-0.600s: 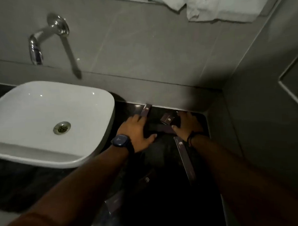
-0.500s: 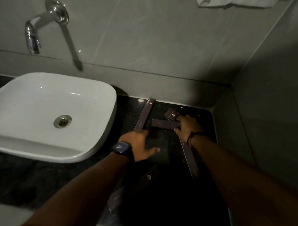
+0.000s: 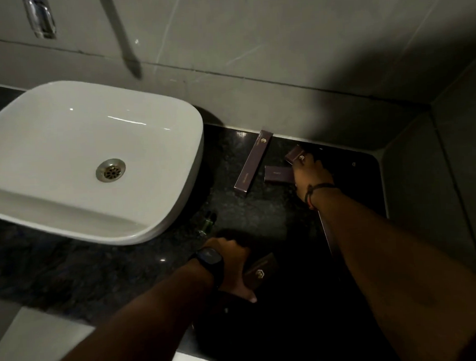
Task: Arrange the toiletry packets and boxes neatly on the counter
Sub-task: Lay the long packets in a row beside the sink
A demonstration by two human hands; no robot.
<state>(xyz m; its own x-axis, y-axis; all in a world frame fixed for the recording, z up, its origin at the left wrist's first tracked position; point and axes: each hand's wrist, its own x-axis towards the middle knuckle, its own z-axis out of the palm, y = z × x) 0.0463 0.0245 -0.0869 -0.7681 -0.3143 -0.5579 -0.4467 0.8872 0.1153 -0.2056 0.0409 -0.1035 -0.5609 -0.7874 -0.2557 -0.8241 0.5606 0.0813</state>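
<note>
Dark maroon toiletry boxes lie on a black stone counter right of the basin. A long slim box lies slanted near the back wall. A short box lies beside it, and a small box sits tilted at the back. My right hand rests on these two small boxes, fingers touching the tilted one. Another long box runs under my right forearm. Near the front edge, my left hand, with a dark watch on its wrist, grips a box with a gold logo.
A white vessel basin fills the left side, with a chrome wall tap above it. A small green bottle stands beside the basin's right corner. Grey tiled walls close the counter at the back and right.
My left hand has pulled back from the long slanted box to the front of the counter and closed on a logo box. The right hand stays at the small boxes. The view tilted down.
</note>
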